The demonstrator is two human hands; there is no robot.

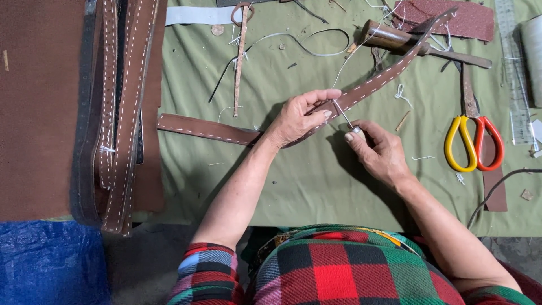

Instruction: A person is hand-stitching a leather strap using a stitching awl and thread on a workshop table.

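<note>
A long brown leather strap (372,85) with white stitching along its edges runs across the green cloth from lower left to upper right. My left hand (299,116) pinches the strap near its middle and lifts it off the cloth. My right hand (381,149) holds a thin metal needle (342,114) whose tip meets the strap just under my left fingers. A white thread (353,56) trails up from the strap toward the back of the table.
A pile of stitched brown straps (121,107) lies on a brown sheet at the left. Scissors with yellow and red handles (473,141) rest at the right. A wooden-handled tool (395,38), a clear ruler (514,68) and leather scraps sit at the back.
</note>
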